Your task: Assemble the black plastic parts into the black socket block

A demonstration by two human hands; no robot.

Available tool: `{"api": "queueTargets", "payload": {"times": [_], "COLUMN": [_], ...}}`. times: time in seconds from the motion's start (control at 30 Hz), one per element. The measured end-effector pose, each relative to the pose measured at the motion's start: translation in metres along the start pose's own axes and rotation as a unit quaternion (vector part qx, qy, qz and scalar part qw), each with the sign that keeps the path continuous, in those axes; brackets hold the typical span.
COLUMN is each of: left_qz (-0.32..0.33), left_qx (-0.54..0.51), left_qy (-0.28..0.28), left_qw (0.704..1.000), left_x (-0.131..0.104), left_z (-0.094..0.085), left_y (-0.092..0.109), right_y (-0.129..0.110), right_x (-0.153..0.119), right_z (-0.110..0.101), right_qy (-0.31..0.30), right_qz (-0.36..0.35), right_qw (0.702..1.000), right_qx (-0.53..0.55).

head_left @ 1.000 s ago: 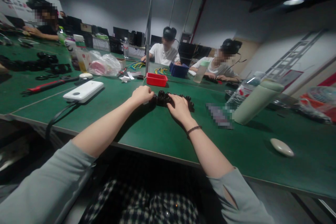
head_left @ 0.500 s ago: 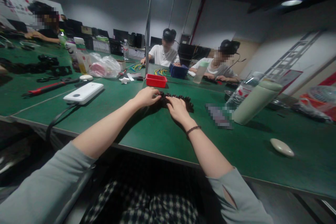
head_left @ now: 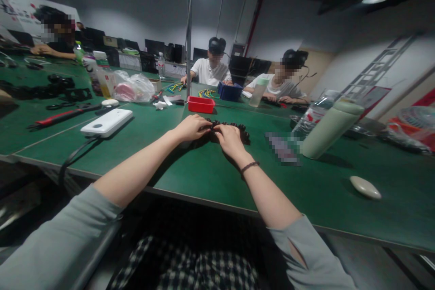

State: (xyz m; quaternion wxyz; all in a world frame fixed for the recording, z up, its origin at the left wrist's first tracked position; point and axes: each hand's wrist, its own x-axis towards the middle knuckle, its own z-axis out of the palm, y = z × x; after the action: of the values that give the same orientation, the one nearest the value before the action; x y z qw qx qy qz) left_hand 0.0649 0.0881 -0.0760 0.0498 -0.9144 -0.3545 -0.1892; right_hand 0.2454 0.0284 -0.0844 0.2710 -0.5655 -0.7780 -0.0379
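A dark toothed strip or row of small black parts (head_left: 244, 134) lies on the green table (head_left: 190, 174), partly covered by my hands. My left hand (head_left: 193, 128) is closed at its left end, fingertips pinched on the black piece. From the right, my right hand (head_left: 229, 139) reaches over the same piece, its thumb and fingers drawn together on it. The fingertips of both hands almost meet. Just beyond them stands a small red bin (head_left: 201, 104). What exactly lies between the fingertips is too small and dark to make out.
A white power bank (head_left: 107, 123) with a cable and red-handled pliers (head_left: 61, 117) lie left. To the right are a green flask (head_left: 331, 129), a blurred flat object (head_left: 282, 148) and a pale oval object (head_left: 365, 187). A blue bin (head_left: 230, 91) and several people are beyond.
My right hand's fingers have drawn in closer to the left fingertips on the black piece. My left hand has turned slightly over it. The view has shifted a little.
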Motion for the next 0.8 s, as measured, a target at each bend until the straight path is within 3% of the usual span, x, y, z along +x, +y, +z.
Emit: {"api": "queueTargets", "payload": {"times": [0.47,0.8], "left_qz": [0.047,-0.020], "left_qx": [-0.016,-0.116], "left_qy": [0.048,0.120], "left_qw": [0.998,0.986], "left_x": [0.0029,0.0053], "left_z": [0.0056,0.0047], "left_y": [-0.0038,-0.0044], "right_y": [0.0047,-0.0024], "right_x": [0.0047,-0.0009], "right_z": [-0.0009,-0.0036], "right_qy": [0.119,0.106], "right_qz": [0.012,-0.074], "right_qw": [0.988,0.983], "right_qx": [0.094,0.129]}}
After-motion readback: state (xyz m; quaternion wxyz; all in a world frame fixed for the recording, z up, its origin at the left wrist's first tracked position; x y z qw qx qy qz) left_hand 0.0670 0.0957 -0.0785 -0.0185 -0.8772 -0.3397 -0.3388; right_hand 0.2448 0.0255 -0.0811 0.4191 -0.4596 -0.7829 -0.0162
